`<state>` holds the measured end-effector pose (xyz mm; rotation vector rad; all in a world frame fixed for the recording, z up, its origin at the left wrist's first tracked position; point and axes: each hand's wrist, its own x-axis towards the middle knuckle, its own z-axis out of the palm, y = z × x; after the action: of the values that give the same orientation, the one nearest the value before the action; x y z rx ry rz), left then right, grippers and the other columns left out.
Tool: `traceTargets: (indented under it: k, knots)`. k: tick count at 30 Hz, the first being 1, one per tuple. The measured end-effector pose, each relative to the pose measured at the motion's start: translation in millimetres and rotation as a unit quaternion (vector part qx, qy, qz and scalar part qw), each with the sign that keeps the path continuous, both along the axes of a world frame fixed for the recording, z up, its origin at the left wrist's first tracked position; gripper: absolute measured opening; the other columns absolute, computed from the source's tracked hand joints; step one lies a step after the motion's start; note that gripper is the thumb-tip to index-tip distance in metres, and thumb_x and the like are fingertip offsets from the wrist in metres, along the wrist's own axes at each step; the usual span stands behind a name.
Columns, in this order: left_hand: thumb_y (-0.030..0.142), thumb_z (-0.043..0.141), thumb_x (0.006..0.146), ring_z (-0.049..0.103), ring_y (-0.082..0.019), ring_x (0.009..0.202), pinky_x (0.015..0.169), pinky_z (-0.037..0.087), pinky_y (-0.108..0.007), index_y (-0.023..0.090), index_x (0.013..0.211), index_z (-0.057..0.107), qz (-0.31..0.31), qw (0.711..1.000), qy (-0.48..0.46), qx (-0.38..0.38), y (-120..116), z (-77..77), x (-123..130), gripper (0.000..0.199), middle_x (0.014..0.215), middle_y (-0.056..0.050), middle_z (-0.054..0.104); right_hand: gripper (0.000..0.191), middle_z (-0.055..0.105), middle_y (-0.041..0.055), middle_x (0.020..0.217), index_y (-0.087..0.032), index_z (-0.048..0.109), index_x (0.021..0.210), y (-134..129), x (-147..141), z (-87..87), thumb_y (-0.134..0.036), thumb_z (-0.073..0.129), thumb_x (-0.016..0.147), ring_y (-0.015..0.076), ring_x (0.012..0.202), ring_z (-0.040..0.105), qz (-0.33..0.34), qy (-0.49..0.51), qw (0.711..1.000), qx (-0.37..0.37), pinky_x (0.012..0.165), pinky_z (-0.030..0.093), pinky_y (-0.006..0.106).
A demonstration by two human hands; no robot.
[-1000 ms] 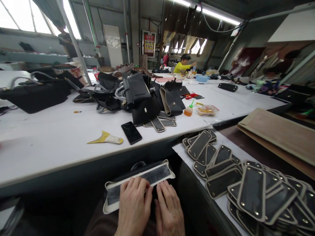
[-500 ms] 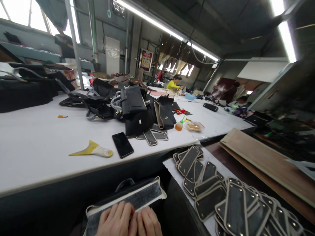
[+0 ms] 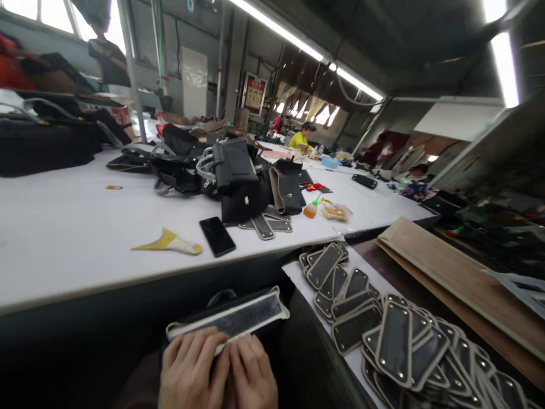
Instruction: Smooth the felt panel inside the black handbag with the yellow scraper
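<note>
A black handbag (image 3: 251,314) lies on its side at my lap, its long dark base with pale edging facing up. Behind it a looped handle (image 3: 221,296) shows faintly. My left hand (image 3: 191,366) lies over the near left part of the base, fingers bent onto the pale edge. Close beside it, my right hand (image 3: 254,369) pinches the same edge, the thumbs almost touching. A short bit of the white edging shows between the fingers. Most of the bag's body is hidden in shadow and under my hands.
On my right lies a heap of dark base panels (image 3: 394,341) with pale borders and studs. The white table (image 3: 85,244) ahead bears a phone (image 3: 217,236), a yellow scraper-like piece (image 3: 168,242), a glue bottle (image 3: 312,208) and several black bags (image 3: 234,165). Other people are farther off.
My hands stay on the bag's edge and the fingers have shifted slightly, with more white edging showing between them. The view has tilted down a little. A red-clothed person appears at far left.
</note>
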<state>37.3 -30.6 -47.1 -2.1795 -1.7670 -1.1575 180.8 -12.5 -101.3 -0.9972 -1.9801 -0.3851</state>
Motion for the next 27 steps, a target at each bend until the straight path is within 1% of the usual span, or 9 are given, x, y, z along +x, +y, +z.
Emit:
traceTargets:
  k: [2, 4, 5, 7, 9, 12, 15, 21, 27]
  knots:
    - [0.02, 0.059, 0.085, 0.06, -0.021, 0.092, 0.091, 0.036, -0.038, 0.028, 0.099, 0.06, 0.044, 0.991, -0.122, 0.022, -14.2, 5.4, -7.3, 0.016, 0.097, -0.001, 0.065, 0.036, 0.067, 0.0171, 0.114, -0.005, 0.063, 0.118, -10.0, 4.1, 25.0, -0.01, 0.042, 0.089, 0.0284, 0.114, 0.061, 0.028, -0.017, 0.996, -0.085, 0.089, 0.059, 0.041]
    - [0.024, 0.059, 0.086, 0.056, -0.022, 0.101, 0.096, 0.036, -0.037, 0.027, 0.099, 0.06, 0.155, 0.93, -0.333, -0.01, -26.8, -0.8, -16.1, 0.014, 0.103, -0.002, 0.062, 0.038, 0.065, 0.0181, 0.118, -0.004, 0.059, 0.123, -13.7, 5.7, 37.2, -0.009, 0.046, 0.088, 0.0298, 0.118, 0.057, 0.043, -0.024, 0.992, -0.114, 0.089, 0.058, 0.044]
    - [0.028, 0.059, 0.086, 0.055, -0.021, 0.104, 0.099, 0.036, -0.035, 0.027, 0.098, 0.06, 0.226, 0.852, -0.471, -0.045, -31.8, -8.3, -20.6, 0.012, 0.105, -0.001, 0.06, 0.038, 0.065, 0.0179, 0.118, -0.005, 0.059, 0.124, -14.3, 5.6, 38.7, -0.009, 0.048, 0.087, 0.0299, 0.118, 0.057, 0.05, -0.024, 0.992, -0.117, 0.089, 0.058, 0.044]
    - [0.034, 0.057, 0.089, 0.054, -0.017, 0.106, 0.1, 0.037, -0.029, 0.025, 0.096, 0.058, 0.329, 0.614, -0.707, -0.121, -37.7, -29.8, -27.6, 0.012, 0.104, 0.0, 0.059, 0.039, 0.064, 0.0173, 0.118, -0.005, 0.058, 0.125, -14.6, 4.4, 36.2, -0.01, 0.049, 0.087, 0.0298, 0.118, 0.056, 0.064, -0.02, 0.991, -0.119, 0.089, 0.057, 0.045]
    - [0.034, 0.051, 0.092, 0.059, -0.017, 0.096, 0.095, 0.043, -0.03, 0.021, 0.093, 0.055, 0.342, 0.43, -0.814, -0.19, -37.0, -54.3, -28.5, 0.014, 0.098, -0.003, 0.06, 0.041, 0.064, 0.0166, 0.119, -0.006, 0.057, 0.127, -14.3, 3.1, 30.8, -0.009, 0.049, 0.087, 0.0298, 0.118, 0.055, 0.078, -0.017, 0.99, -0.115, 0.09, 0.056, 0.045]
    - [0.029, 0.046, 0.092, 0.065, -0.023, 0.08, 0.083, 0.051, -0.038, 0.014, 0.094, 0.055, 0.292, 0.309, -0.866, -0.265, -25.3, -82.7, -16.9, 0.018, 0.088, -0.01, 0.063, 0.047, 0.063, 0.0157, 0.121, -0.008, 0.051, 0.135, -12.9, 2.5, 23.1, -0.009, 0.049, 0.088, 0.0299, 0.119, 0.054, 0.096, -0.019, 0.989, -0.107, 0.089, 0.055, 0.045]
    - [0.028, 0.048, 0.09, 0.066, -0.023, 0.079, 0.081, 0.053, -0.035, 0.014, 0.103, 0.058, 0.236, 0.268, -0.9, -0.251, -8.2, -91.5, -1.0, 0.022, 0.087, -0.008, 0.067, 0.055, 0.063, 0.0157, 0.122, -0.009, 0.044, 0.141, -11.0, 3.2, 15.7, -0.011, 0.051, 0.087, 0.0308, 0.118, 0.055, 0.114, -0.025, 0.989, -0.091, 0.089, 0.054, 0.045]
    - [0.037, 0.051, 0.088, 0.068, -0.029, 0.089, 0.084, 0.054, -0.039, 0.008, 0.104, 0.064, 0.142, 0.258, -0.938, -0.185, 10.6, -81.7, 11.7, 0.035, 0.091, -0.013, 0.072, 0.059, 0.062, 0.0166, 0.123, -0.009, 0.042, 0.143, -11.4, 0.9, 3.0, -0.01, 0.054, 0.085, 0.033, 0.118, 0.056, 0.144, -0.034, 0.986, -0.078, 0.088, 0.054, 0.046]
    - [0.037, 0.052, 0.089, 0.068, -0.028, 0.087, 0.081, 0.055, -0.041, 0.009, 0.098, 0.067, 0.141, 0.257, -0.933, -0.21, 5.1, -90.5, 15.9, 0.033, 0.087, -0.012, 0.072, 0.059, 0.063, 0.0145, 0.123, -0.015, 0.041, 0.145, -18.6, -9.3, 5.3, -0.009, 0.051, 0.088, 0.0335, 0.117, 0.057, 0.134, -0.001, 0.983, -0.123, 0.092, 0.052, 0.051]
